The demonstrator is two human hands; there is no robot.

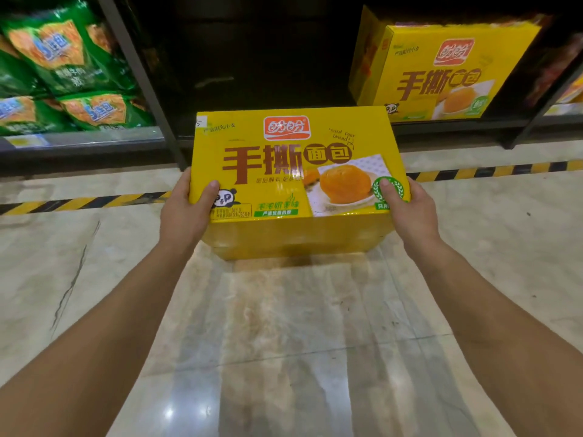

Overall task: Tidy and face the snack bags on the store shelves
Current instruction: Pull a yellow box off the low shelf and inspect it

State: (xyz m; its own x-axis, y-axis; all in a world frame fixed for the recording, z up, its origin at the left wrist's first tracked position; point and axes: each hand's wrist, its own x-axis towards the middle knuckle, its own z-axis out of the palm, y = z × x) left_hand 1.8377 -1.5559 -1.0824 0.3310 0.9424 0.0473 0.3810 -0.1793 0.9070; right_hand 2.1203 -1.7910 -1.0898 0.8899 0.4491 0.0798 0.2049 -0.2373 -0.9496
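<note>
A yellow bread box (284, 159) with brown lettering and a bun picture is held in the air in front of the bottom shelf, printed face up towards me. My left hand (186, 209) grips its near left corner, thumb on top beside the panda mark. My right hand (407, 209) grips the near right corner, thumb on the green badge. A second, matching yellow box (441, 70) stands upright on the dark shelf at the back right, face outward.
Green snack bags (66, 64) fill the shelf bay at the left, behind a black upright post (142, 77). The dark bay (268, 58) behind the held box has a gap left of the second box. Black-and-yellow hazard tape (82, 203) runs across the marble floor.
</note>
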